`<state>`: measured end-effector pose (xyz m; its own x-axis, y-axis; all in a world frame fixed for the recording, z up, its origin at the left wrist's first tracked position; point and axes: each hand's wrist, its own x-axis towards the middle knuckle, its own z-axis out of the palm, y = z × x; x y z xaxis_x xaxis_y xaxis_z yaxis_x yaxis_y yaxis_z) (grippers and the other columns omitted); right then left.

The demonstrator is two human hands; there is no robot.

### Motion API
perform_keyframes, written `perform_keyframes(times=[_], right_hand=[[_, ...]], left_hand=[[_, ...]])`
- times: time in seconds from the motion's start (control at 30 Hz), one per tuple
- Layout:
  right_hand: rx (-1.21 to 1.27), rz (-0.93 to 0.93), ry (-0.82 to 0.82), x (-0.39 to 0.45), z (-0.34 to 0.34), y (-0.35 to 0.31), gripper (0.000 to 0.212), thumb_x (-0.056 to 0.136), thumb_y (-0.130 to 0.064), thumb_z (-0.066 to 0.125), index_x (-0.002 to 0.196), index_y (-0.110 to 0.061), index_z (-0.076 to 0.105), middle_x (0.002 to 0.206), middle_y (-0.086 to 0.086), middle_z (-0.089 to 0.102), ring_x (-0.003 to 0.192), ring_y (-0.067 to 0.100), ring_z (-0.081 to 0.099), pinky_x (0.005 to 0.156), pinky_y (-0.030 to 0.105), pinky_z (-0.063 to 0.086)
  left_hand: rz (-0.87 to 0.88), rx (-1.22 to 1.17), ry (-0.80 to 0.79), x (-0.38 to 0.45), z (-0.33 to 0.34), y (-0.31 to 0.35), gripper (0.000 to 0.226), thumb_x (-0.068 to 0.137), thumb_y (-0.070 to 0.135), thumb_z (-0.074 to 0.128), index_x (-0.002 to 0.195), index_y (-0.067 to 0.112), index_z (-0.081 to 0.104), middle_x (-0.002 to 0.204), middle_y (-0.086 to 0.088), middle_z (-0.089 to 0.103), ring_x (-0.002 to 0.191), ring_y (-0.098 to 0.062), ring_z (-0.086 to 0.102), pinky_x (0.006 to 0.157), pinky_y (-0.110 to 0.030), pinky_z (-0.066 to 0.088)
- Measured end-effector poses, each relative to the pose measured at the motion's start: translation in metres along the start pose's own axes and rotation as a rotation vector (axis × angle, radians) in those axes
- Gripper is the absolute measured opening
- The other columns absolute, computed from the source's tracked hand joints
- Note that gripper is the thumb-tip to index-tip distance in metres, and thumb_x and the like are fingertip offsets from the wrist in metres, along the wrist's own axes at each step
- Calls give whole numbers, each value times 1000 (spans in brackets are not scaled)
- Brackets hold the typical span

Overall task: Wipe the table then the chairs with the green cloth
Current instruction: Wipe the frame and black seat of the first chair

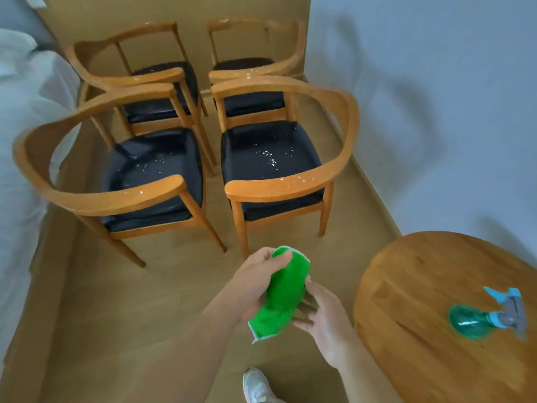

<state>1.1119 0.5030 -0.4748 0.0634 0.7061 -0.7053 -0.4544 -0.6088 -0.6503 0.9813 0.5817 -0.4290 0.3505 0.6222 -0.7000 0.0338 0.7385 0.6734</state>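
Both hands are holding the crumpled green microfibre cloth (283, 298) above the floor, off the round wooden worktop's (421, 286) left edge: left hand (257, 282) fingers pinching its top, right hand (324, 318) fingers gripping underneath. Four droplet-speckled wooden armchairs with black seats (270, 158) are standing beyond. A teal spray bottle (476, 321) is lying on the worktop.

- The round wooden table (412, 286) is at my lower right; its top shows wood grain.
- A spray bottle (476, 321) lies on its side on the table, teal body toward me, blue trigger head pointing to the far right edge.
- The floor (130, 301) is tan.
- Four wooden chairs (162, 175) with black seats stand on the floor in two rows of two, droplets glinting on seats and armrests.
- My shoe (257, 386) rests on the floor at the bottom edge.
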Motion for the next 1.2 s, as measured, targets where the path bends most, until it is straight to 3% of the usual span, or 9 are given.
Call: perform_keyframes(times=[0.13,0.37,0.5,0.63,0.77,0.83,0.93,1.1,1.2], right_hand=[[90,6,-57,13,32,-21,30,99,-27,46,103,-14,73,100,14,73,88,26,71,77,42,53],[-94,-154,-150,43,62,-67,29,99,-27,46,105,-22,73,106,9,72,99,24,68,77,34,55],[-140,-191,-150,68,71,-99,27,99,-19,48,103,-21,74,106,9,71,103,30,65,87,46,51],[-239,-206,-268,88,68,-139,34,99,-11,42,107,-24,72,108,9,71,101,29,67,86,43,54],[-368,-169,-423,106,57,-176,36,97,-10,41,114,-24,70,117,7,69,111,27,63,97,48,48],[-416,-142,-483,118,56,-192,34,96,-11,43,117,-20,68,118,11,67,113,33,61,99,54,46],[-476,-113,-461,136,61,-204,25,95,-20,49,110,-19,70,112,11,69,109,32,62,100,55,44],[-774,4,-494,163,71,-206,28,78,-35,71,104,-25,68,102,-5,73,94,14,69,82,34,52],[-1090,10,-317,178,70,-188,23,71,-31,69,92,-22,67,82,-4,71,75,12,67,70,33,53]], left_hand=[[68,74,-35,-4,-26,23,25,86,21,69,109,15,59,106,-8,70,95,-23,68,76,-36,55],[271,431,129,22,-49,60,15,88,20,67,101,24,62,96,4,70,91,-14,67,86,-42,54],[345,627,209,42,-54,92,15,82,22,71,94,22,62,91,1,67,87,-16,65,80,-42,56],[365,843,211,58,-57,132,33,71,25,78,95,24,56,102,4,59,86,-9,58,71,-26,55],[326,863,68,72,-53,168,70,68,30,80,124,45,40,117,19,51,100,-3,56,75,-20,52],[344,923,26,83,-48,181,59,72,32,78,120,45,47,109,21,58,94,-1,58,76,-18,51],[426,1070,89,99,-48,193,18,80,39,72,93,31,62,87,12,65,77,-3,60,60,-13,47],[350,914,120,128,-73,194,15,87,38,64,85,23,61,85,6,66,76,-6,62,68,-31,53],[290,844,122,149,-96,191,13,89,37,63,86,24,60,87,6,66,79,-7,63,69,-29,51]])
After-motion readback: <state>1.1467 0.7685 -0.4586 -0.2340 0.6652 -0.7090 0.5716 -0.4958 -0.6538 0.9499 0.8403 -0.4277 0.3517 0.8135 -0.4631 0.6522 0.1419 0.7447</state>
